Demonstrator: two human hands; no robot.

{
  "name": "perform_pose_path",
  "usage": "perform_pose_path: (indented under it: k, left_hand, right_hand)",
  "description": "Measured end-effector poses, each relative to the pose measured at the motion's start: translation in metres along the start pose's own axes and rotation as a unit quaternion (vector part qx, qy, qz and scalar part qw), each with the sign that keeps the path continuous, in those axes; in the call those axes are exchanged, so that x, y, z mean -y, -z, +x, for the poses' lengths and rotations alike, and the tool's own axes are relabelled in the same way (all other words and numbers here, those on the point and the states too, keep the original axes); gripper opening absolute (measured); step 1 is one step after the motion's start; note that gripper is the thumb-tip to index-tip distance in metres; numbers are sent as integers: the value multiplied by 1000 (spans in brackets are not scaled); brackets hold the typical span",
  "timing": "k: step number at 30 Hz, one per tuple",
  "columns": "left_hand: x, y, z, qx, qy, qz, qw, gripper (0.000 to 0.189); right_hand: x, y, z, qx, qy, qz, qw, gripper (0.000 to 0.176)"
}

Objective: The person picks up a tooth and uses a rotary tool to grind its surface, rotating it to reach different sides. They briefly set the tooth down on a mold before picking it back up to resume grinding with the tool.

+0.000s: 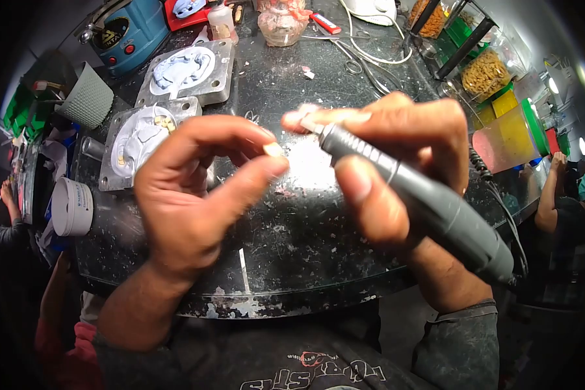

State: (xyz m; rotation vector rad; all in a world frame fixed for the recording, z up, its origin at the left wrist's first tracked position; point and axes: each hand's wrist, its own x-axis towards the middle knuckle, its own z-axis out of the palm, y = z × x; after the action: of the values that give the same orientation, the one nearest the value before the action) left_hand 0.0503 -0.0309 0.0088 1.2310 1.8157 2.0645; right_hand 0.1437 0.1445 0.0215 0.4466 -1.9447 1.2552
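My left hand [198, 175] pinches a small cream-coloured piece [273, 149] between thumb and fingertips. In my right hand [396, 156] lies a dark rotary handpiece [429, 195], its tip pointing up and left toward the small piece but apart from it. A cord runs from the handpiece's rear end at the lower right. Both hands are above the black speckled table [305, 253]. Left of my left hand sits a metal mould half [120, 130] with grey-white plaster and several small cream pieces [164, 122] on it. Motion blurs the handpiece tip.
Behind stands another metal mould half [218, 71], near a blue machine [140, 39] and a clear bottle [221, 25]. A white tub [72, 207] is at left. Cables [370, 58] and lidded jars [510, 136] are at right. Other people's arms show at both sides.
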Motion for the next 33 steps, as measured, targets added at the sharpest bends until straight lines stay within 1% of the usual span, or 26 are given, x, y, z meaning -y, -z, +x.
perform_pose_path:
  k: [1,2,3,5,6,7,8,9,10,12,13,15,16,17,19,20,21,23,24,25,27,28,30,31,33]
  left_hand:
    - [1,2,1,57,-29,122,991,20]
    - [-1,-5,1,94,-51,207,973,19]
    - [0,-8,-1,139,-70,297,942,15]
    - [3,-9,-5,163,-59,372,912,15]
    - [5,-8,-6,154,-71,397,902,14]
    - [3,-4,-5,147,-83,392,904,15]
    - [-3,-1,-4,145,-78,394,904,15]
    - [-10,1,-3,142,-77,395,904,15]
    - [-17,4,-6,136,-79,404,901,15]
    - [-32,14,-20,73,16,418,906,12]
    - [-37,21,-31,68,23,425,902,12]
    - [-41,39,-54,7,55,493,868,9]
    - [-43,49,-64,3,51,531,846,15]
    - [-40,58,-71,5,52,536,843,15]
    - [-35,68,-85,-35,77,530,843,24]
    - [-39,66,-85,-58,122,495,858,25]
    - [-37,68,-83,-59,120,495,858,25]
    - [-31,76,-74,-136,4,457,879,15]
    - [-34,80,-63,-131,-25,489,862,11]
    - [-36,89,-52,-110,1,549,829,12]
    - [-37,91,-18,-117,7,473,873,12]
    - [-32,95,-4,-118,6,471,874,12]
    - [-21,100,22,-29,16,452,892,14]
    - [-14,102,30,-27,14,451,892,14]
    - [-4,104,41,49,60,494,866,16]
  right_hand:
    - [0,1,2,-17,-15,-44,999,30]
    - [-4,4,4,-36,-14,-49,998,28]
    - [-9,6,5,-55,-12,-52,997,26]
    - [-13,6,7,-78,-37,-64,994,21]
    - [-16,6,7,-86,-39,-46,994,21]
    - [-20,5,6,-93,-43,-28,994,20]
    - [-26,4,6,-99,-32,-19,994,20]
    - [-28,3,5,-101,-40,-15,994,20]
    - [-32,4,4,-98,-35,-35,994,19]
    - [-37,2,5,-101,-29,-48,993,19]
    - [-36,1,5,-97,-29,-37,994,19]
    - [-36,2,4,-76,-55,-62,994,20]
    - [-35,2,4,-76,-39,-86,993,19]
    - [-35,1,4,-79,-39,-80,993,19]
    - [-33,0,4,-61,-41,-81,994,19]
    - [-32,-1,4,-61,-46,-65,995,18]
    - [-32,-1,4,-61,-44,-65,995,18]
    - [-34,0,5,-57,-45,-72,995,18]
    - [-35,1,5,-61,-40,-75,994,19]
    - [-36,1,5,-61,-39,-77,994,19]
    - [-36,3,5,-53,-67,-68,994,18]
    - [-35,4,6,-53,-66,-70,994,18]
    - [-34,5,6,-25,-38,-123,991,16]
    - [-33,5,7,-27,-38,-124,991,16]
    - [-32,5,7,-42,-59,-85,994,17]
